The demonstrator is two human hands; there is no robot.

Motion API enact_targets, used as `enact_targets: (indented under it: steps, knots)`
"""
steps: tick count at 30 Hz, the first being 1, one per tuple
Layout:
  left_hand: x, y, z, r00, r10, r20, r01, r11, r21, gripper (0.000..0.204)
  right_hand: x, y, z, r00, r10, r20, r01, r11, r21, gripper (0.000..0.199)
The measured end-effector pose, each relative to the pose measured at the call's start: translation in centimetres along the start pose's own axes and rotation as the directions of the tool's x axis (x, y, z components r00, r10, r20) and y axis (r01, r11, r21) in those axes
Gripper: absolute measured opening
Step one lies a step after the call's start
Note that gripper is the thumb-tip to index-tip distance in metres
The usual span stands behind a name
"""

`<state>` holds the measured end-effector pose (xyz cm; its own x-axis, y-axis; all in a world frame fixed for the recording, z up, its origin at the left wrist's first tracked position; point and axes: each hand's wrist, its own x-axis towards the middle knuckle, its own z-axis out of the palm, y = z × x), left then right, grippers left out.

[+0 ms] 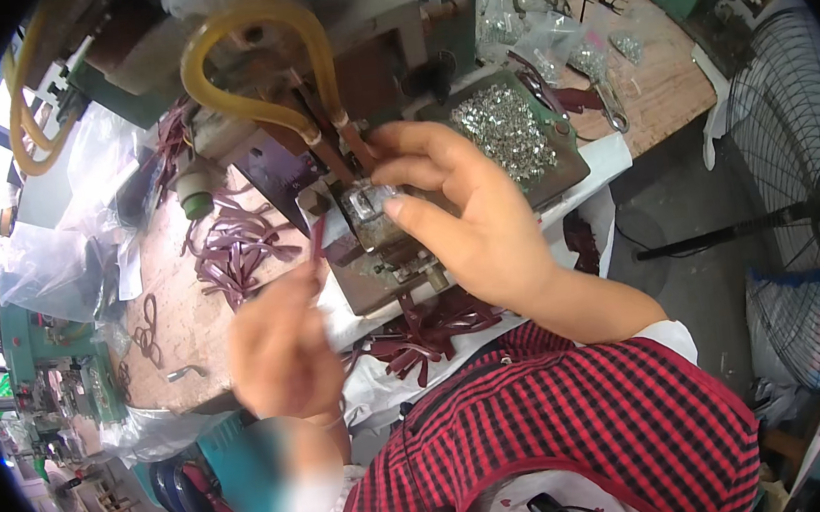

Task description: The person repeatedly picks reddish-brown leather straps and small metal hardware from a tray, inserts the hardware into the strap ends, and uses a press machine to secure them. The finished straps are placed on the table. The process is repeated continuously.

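Cluttered wooden workbench (670,83): my right hand (466,221) pinches at the press fixture (373,225); left hand (286,352) grips a maroon strip (318,240); fingers risk crushing.

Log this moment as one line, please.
left hand: holds maroon strip | right hand: at metal fixture | tray of silver bits: behind
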<state>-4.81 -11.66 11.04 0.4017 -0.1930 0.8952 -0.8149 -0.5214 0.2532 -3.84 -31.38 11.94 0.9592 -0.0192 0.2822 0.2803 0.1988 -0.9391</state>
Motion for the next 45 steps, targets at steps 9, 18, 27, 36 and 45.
enact_targets:
  steps: [9, 18, 27, 36, 45]
  knots:
    - [-0.2, 0.5, 4.5, 0.944, 0.253, 0.214, -0.270, 0.961, 0.057, 0.028, 0.8, 8.3, -14.0, 0.938, -0.345, -0.040, 0.028, 0.192, -0.981, 0.018]
    - [-0.9, -0.3, 5.2, 0.962, 0.246, 0.120, -0.247, 0.969, -0.009, 0.028, 2.7, 9.2, -12.1, 0.908, -0.343, 0.239, 0.301, 0.139, -0.943, 0.016]
    - [-4.4, -4.3, -5.7, 0.993, -0.109, -0.041, 0.114, 0.848, 0.517, 0.020, 1.3, 8.8, -13.5, 0.938, -0.315, -0.143, 0.006, 0.427, -0.904, 0.017]
    - [-14.8, -22.2, -8.9, 0.803, -0.559, 0.207, 0.285, 0.666, 0.690, 0.030, 3.0, 8.8, -9.2, 0.944, -0.208, -0.255, -0.011, 0.754, -0.656, 0.018]
    - [-8.9, -16.3, -11.4, 0.589, -0.808, 0.019, 0.447, 0.345, 0.825, 0.011, 0.2, 7.8, -12.9, 0.918, -0.285, -0.277, -0.034, 0.637, -0.770, 0.014]
